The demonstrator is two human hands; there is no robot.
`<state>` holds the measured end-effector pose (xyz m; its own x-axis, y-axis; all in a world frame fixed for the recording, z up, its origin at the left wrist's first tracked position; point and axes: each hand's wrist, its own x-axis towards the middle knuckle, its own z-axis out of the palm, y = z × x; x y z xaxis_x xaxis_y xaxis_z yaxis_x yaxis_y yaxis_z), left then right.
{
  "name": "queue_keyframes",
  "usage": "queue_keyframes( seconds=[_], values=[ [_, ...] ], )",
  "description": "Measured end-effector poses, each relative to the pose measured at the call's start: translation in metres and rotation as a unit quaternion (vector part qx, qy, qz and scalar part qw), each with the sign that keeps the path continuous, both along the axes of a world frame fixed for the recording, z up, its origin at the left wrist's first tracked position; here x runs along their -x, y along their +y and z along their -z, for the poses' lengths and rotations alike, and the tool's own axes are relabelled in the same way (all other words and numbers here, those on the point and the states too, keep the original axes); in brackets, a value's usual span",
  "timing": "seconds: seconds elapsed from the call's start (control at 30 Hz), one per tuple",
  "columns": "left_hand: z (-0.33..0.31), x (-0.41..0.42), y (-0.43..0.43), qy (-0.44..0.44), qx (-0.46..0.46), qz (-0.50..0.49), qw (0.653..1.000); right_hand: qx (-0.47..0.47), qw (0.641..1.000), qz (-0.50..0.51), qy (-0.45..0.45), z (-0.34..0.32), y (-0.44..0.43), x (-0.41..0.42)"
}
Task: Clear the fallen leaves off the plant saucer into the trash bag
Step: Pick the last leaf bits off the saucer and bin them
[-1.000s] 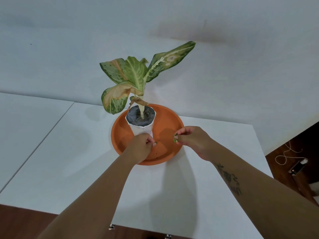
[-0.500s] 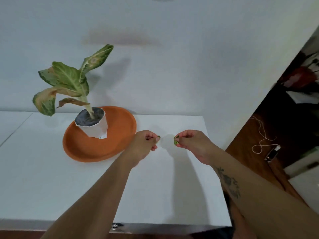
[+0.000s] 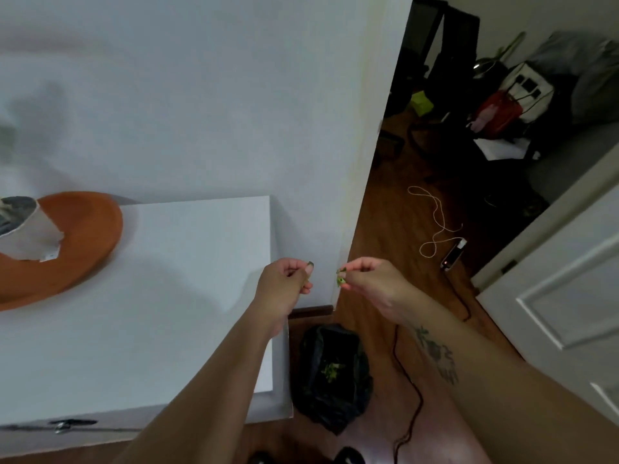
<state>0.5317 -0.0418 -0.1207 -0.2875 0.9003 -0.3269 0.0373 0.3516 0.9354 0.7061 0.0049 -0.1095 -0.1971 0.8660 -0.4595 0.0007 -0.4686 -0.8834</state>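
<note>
The orange plant saucer lies at the left edge of the white table, with the white pot standing in it; the plant itself is out of view. My left hand is pinched shut on a small leaf piece over the table's right edge. My right hand pinches green leaf bits just past that edge. Below both hands, on the wooden floor, sits the open black trash bag with green leaves inside it.
A wall corner rises right behind my hands. A dark cable runs over the floor beside the bag. A white cord and a phone lie farther back. A white door stands at the right, with clutter in the dark room beyond.
My view has swung right, off the plant. Both hands carried their leaf pieces from the saucer rightward to the table's right edge, above the trash bag.
</note>
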Motion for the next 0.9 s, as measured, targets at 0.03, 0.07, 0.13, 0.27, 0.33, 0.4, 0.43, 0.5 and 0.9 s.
queue_keyframes(
  seconds=[0.03, 0.07, 0.13, 0.27, 0.33, 0.4, 0.43, 0.5, 0.9],
  values=[
    [0.007, -0.011, 0.001, -0.005, 0.003, -0.005, 1.0, 0.006, 1.0, 0.008, -0.003, 0.006, -0.002, -0.007],
    [0.015, -0.02, 0.002, -0.012, 0.007, -0.012, 1.0, 0.011, 1.0, 0.01, -0.012, 0.014, -0.003, -0.013],
    [0.038, -0.041, 0.008, -0.02, 0.021, -0.021, 0.999, 0.027, 0.999, 0.016, -0.029, 0.038, -0.003, -0.025],
    [0.079, -0.066, 0.005, -0.025, 0.046, -0.042, 0.998, 0.062, 0.995, 0.038, -0.066, 0.079, -0.007, -0.04],
    [0.111, -0.078, 0.0, -0.022, 0.068, -0.046, 0.996, 0.084, 0.992, 0.053, -0.08, 0.111, -0.008, -0.047],
    [0.145, -0.088, -0.009, -0.012, 0.1, -0.047, 0.994, 0.105, 0.988, 0.07, -0.091, 0.145, -0.011, -0.053],
    [0.163, -0.091, -0.012, -0.007, 0.116, -0.05, 0.992, 0.116, 0.986, 0.074, -0.096, 0.163, -0.012, -0.055],
    [0.203, -0.096, -0.017, 0.002, 0.142, -0.047, 0.989, 0.141, 0.981, 0.08, -0.106, 0.202, -0.015, -0.057],
    [0.386, -0.088, -0.022, 0.053, 0.21, 0.017, 0.976, 0.205, 0.958, 0.045, -0.197, 0.381, -0.026, -0.05]
  ],
)
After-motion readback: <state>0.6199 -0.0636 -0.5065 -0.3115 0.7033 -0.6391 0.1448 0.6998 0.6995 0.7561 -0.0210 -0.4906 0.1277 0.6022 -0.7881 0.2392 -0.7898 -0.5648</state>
